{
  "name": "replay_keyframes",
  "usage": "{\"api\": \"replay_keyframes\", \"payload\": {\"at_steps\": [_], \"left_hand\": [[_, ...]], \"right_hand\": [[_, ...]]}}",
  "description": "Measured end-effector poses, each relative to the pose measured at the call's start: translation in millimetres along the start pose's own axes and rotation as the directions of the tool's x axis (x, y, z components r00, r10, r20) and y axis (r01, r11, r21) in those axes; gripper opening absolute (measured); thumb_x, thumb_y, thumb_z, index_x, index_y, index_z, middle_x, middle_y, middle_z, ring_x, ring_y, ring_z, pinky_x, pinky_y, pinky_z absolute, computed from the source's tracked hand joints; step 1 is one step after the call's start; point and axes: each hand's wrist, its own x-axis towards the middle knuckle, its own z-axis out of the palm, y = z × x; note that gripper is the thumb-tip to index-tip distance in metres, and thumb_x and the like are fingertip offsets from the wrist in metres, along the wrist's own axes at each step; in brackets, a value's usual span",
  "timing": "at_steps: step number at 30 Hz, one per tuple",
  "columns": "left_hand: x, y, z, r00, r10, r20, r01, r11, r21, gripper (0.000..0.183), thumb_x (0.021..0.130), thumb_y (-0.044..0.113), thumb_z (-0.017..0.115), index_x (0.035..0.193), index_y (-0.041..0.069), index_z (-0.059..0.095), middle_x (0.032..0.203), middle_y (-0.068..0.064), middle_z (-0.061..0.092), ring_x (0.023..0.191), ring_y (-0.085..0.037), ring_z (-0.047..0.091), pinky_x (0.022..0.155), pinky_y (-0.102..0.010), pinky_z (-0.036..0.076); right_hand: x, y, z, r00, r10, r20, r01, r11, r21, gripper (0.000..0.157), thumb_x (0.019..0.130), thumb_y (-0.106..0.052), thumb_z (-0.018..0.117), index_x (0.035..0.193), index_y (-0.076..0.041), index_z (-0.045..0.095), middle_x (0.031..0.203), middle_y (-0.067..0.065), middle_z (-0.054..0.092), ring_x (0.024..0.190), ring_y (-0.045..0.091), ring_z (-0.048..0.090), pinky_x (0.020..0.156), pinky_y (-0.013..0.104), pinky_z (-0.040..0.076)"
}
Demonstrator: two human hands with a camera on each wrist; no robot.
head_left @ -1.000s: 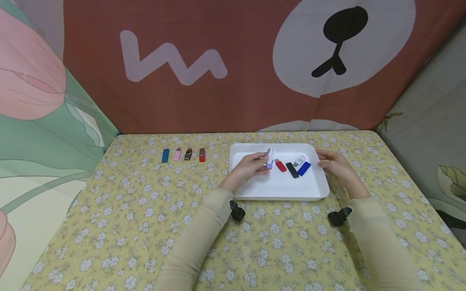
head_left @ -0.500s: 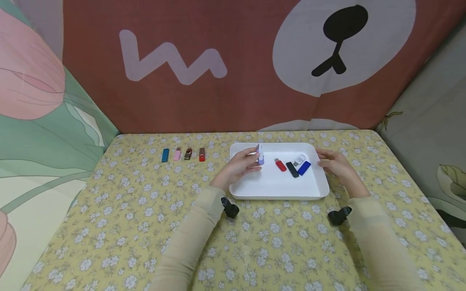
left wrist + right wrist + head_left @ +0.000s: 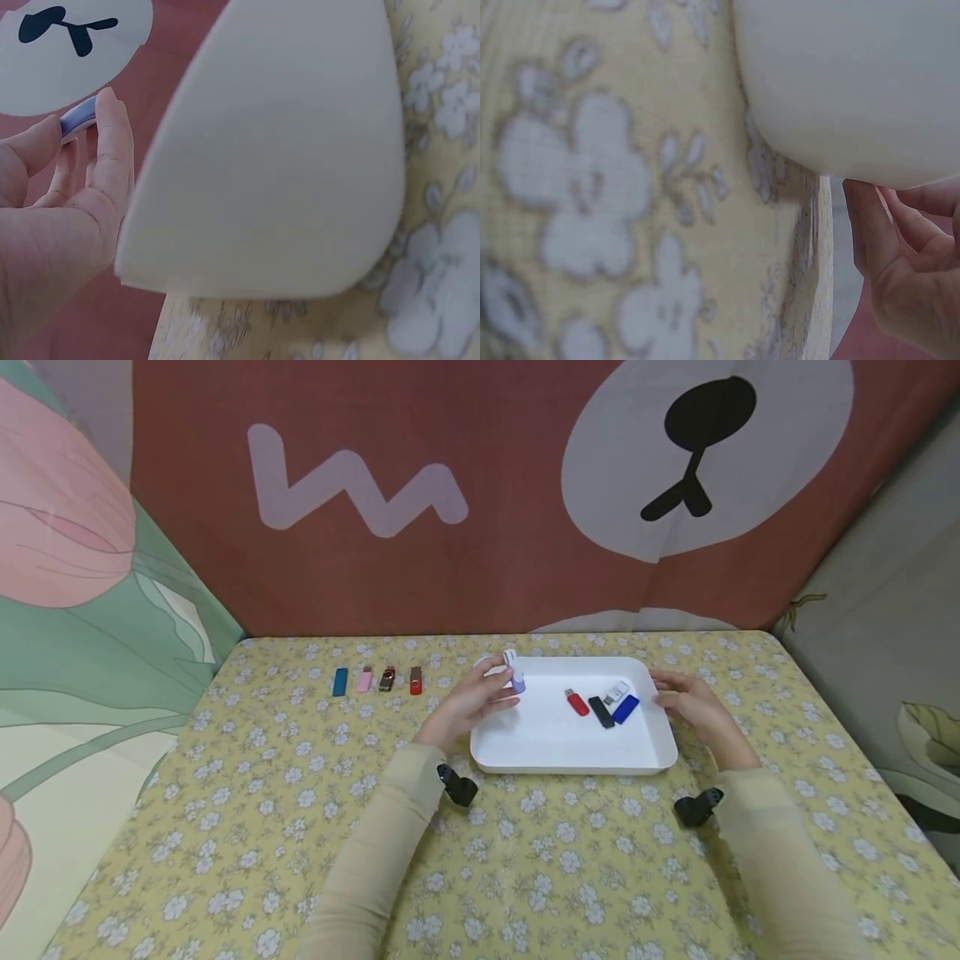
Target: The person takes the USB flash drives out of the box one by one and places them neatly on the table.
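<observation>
White tray (image 3: pixel 570 752) sits near bench's (image 3: pixel 262 810) back edge, narrow strip of flowered cloth behind it, much deeper stretch in front. Wide gap on the left between tray and a row of four USB sticks: blue-green (image 3: pixel 341 682), pink (image 3: pixel 364 680), dark swivel (image 3: pixel 387 678), red swivel (image 3: pixel 416 681), none touching. Inside tray, loose sticks bunch toward the right: red (image 3: pixel 577 702), black (image 3: pixel 601 712), white (image 3: pixel 617 693), blue (image 3: pixel 626 710); left half of the tray floor gives room around the left hand (image 3: pixel 468 697).

Left hand: fingers narrow, thumb and fingertip pinching a purple-and-white USB stick (image 3: pixel 515 672), held up over the tray near its left wall, slightly tilted, purple end lower. Left wrist view shows only the purple part between the tips.

Right hand (image 3: pixel 690 700): fingers loosely bent, a little apart, tips touching tray's right rim from outside; right wrist view confirms contact.
</observation>
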Motion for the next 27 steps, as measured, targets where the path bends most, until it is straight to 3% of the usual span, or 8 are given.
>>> {"api": "replay_keyframes", "payload": {"at_steps": [3, 7, 11, 14, 19, 24, 27], "left_hand": [[-1.3, 1.3, -5.0, 1.0, 0.001, -0.012, -0.001, 1.0, 0.007, 0.044, 0.102, 0.017, 0.046, 0.145, 0.012, 0.036, 0.111, -0.006, 0.056, 0.118, -0.029, 0.058, 0.1, -0.032, 0.052], [-4.5, 3.1, -11.0, 1.0, 0.01, -0.021, -0.01, 1.0, 0.001, 0.046, 0.102, 0.015, 0.045, 0.146, 0.01, 0.035, 0.11, -0.006, 0.055, 0.096, -0.015, 0.064, 0.094, -0.027, 0.055], [-7.6, 3.9, -17.4, 1.0, 0.018, -0.025, -0.018, 1.0, -0.024, 0.046, 0.102, 0.014, 0.044, 0.147, 0.009, 0.033, 0.113, -0.007, 0.053, 0.084, -0.007, 0.064, 0.082, -0.018, 0.057], [-9.3, 3.6, -22.9, 0.999, 0.013, -0.031, -0.014, 0.999, -0.036, 0.046, 0.103, 0.015, 0.042, 0.147, 0.01, 0.034, 0.115, -0.007, 0.054, 0.083, -0.006, 0.064, 0.078, -0.016, 0.057], [-11.7, 2.7, -30.5, 0.999, 0.004, -0.042, -0.006, 0.999, -0.049, 0.045, 0.103, 0.015, 0.041, 0.147, 0.01, 0.035, 0.11, -0.005, 0.058, 0.08, -0.004, 0.066, 0.076, -0.015, 0.057], [-12.6, 1.8, -36.7, 0.997, 0.001, -0.076, -0.002, 1.0, -0.021, 0.043, 0.103, 0.016, 0.042, 0.145, 0.007, 0.038, 0.11, -0.003, 0.058, 0.086, -0.006, 0.062, 0.077, -0.014, 0.056], [-12.6, 1.1, -40.6, 0.994, -0.003, -0.106, 0.002, 1.0, -0.011, 0.043, 0.103, 0.016, 0.043, 0.144, 0.006, 0.039, 0.111, -0.003, 0.056, 0.09, -0.007, 0.059, 0.081, -0.014, 0.055]], "right_hand": [[7.6, 6.9, -1.6, 1.0, -0.008, 0.0, 0.008, 1.0, 0.007, 0.06, 0.096, -0.014, 0.05, 0.152, -0.01, 0.026, 0.15, 0.023, 0.031, 0.133, 0.033, 0.039, 0.109, 0.042, 0.043], [23.2, 21.6, -4.6, 1.0, -0.016, 0.0, 0.016, 0.999, 0.028, 0.061, 0.096, -0.012, 0.049, 0.152, -0.01, 0.025, 0.15, 0.022, 0.032, 0.133, 0.034, 0.039, 0.108, 0.043, 0.043], [31.2, 30.0, -7.4, 1.0, -0.03, 0.009, 0.03, 0.999, 0.045, 0.062, 0.095, -0.01, 0.048, 0.152, -0.01, 0.023, 0.15, 0.022, 0.032, 0.134, 0.037, 0.038, 0.102, 0.035, 0.047], [31.7, 30.7, -7.4, 0.999, -0.036, 0.009, 0.035, 0.999, 0.04, 0.062, 0.095, -0.01, 0.048, 0.152, -0.01, 0.024, 0.149, 0.021, 0.033, 0.133, 0.036, 0.038, 0.099, 0.032, 0.047], [27.9, 28.2, -6.1, 0.999, -0.033, 0.013, 0.033, 0.999, 0.044, 0.063, 0.094, -0.011, 0.049, 0.152, -0.01, 0.024, 0.149, 0.022, 0.032, 0.134, 0.037, 0.038, 0.106, 0.04, 0.043], [18.0, 18.9, -5.1, 0.999, -0.034, 0.022, 0.033, 0.999, 0.033, 0.062, 0.095, -0.012, 0.048, 0.152, -0.009, 0.024, 0.149, 0.021, 0.032, 0.132, 0.034, 0.04, 0.099, 0.03, 0.048], [10.0, 9.8, -2.7, 1.0, -0.021, 0.01, 0.021, 1.0, 0.013, 0.06, 0.096, -0.013, 0.048, 0.152, -0.009, 0.026, 0.149, 0.021, 0.033, 0.129, 0.031, 0.043, 0.099, 0.031, 0.049]]}}
